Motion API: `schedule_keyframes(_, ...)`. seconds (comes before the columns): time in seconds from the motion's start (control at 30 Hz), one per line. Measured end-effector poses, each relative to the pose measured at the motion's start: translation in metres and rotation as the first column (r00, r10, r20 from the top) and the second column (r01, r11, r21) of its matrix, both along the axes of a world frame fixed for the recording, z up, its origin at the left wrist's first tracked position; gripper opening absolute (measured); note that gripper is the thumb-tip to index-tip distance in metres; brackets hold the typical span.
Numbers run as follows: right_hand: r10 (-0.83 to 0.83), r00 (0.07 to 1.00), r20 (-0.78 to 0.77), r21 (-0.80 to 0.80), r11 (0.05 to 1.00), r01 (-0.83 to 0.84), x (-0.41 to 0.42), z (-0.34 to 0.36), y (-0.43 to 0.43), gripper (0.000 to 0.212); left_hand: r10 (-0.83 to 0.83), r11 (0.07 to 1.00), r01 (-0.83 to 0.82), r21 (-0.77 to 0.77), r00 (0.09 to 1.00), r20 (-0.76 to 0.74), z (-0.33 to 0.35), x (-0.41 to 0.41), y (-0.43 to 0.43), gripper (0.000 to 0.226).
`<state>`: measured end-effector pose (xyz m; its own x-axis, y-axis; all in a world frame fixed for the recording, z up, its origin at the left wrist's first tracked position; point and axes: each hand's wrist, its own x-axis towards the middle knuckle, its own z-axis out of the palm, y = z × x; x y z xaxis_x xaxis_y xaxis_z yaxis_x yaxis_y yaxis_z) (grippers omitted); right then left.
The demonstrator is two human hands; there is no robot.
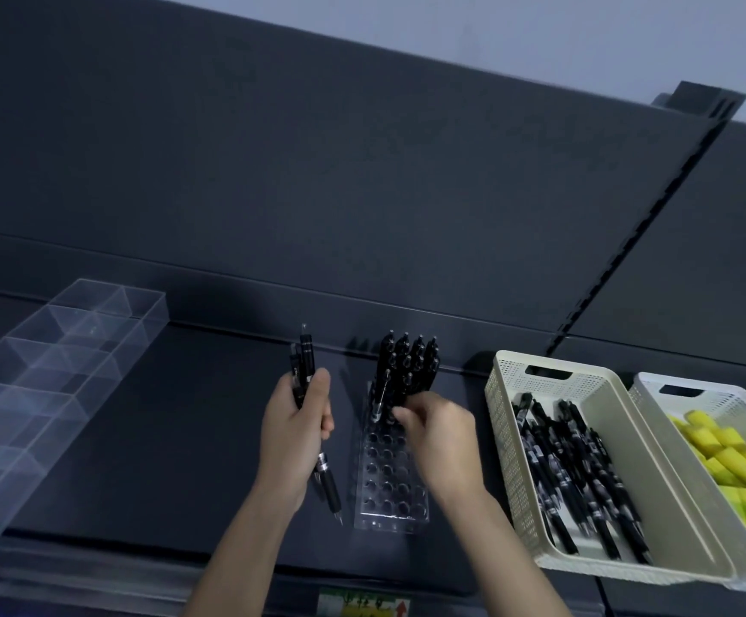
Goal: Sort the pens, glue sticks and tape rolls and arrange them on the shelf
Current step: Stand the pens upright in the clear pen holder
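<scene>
Partly done: pens going into the rack (389, 483) on the shelf (162, 438).
Racked pens (407, 367) fill only its far rows; left hand (293, 434) grips a bunch (306, 358), right hand (440, 438) curls at the racked pens, grip unclear; loose pens (580, 465) in a basket (629, 420) and glue sticks (727, 452) wait.

A stationery shop, seen at a display unit. A dark metal shelf (184, 438) stands against a matching dark back panel (317, 171), with a slotted upright rail (656, 224) of the kind used on store fixtures. A printed label (369, 605) sits in the strip along the shelf's front edge. Stock lies in bulk: a cream plastic basket (585, 367) full of identical black pens (585, 474), and beside it a second basket (656, 389) of yellow glue sticks (727, 456). A clear display stand (389, 492) with rows of holes and a clear divided tray (50, 371) rest on the shelf.
</scene>
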<state>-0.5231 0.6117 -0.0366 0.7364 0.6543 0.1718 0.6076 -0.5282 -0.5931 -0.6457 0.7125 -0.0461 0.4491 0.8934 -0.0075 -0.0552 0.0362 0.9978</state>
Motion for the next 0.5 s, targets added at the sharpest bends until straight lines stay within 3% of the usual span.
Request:
schedule_keyframes(0.07,0.054,0.986,-0.161,0.105,0.994,-0.037,-0.006,0.006,-0.007,0.013,0.011,1.000,-0.011,-0.006,1.000,0.022,0.003,0.002,-0.002,0.032)
schedule_keyframes(0.13,0.253,0.891,-0.376,0.162,0.965,-0.206,-0.017,0.014,-0.008,0.013,0.032,0.999,-0.030,-0.036,0.998,0.061,0.007,0.008,-0.004,0.030)
schedule_keyframes(0.2,0.376,0.805,-0.458,0.152,0.926,-0.346,-0.026,0.016,-0.007,0.014,0.045,0.997,-0.038,-0.068,0.994,0.100,0.011,0.015,-0.007,0.027)
schedule_keyframes(0.33,0.373,0.844,-0.385,0.134,0.928,-0.349,-0.032,0.015,-0.007,0.022,0.035,0.997,-0.026,-0.072,0.991,0.127,0.015,0.023,-0.014,0.024)
schedule_keyframes(0.5,0.395,0.903,-0.170,-0.065,0.910,-0.410,-0.022,0.013,-0.021,0.015,0.007,0.986,0.019,-0.168,0.988,0.152,0.016,0.025,-0.014,0.018)
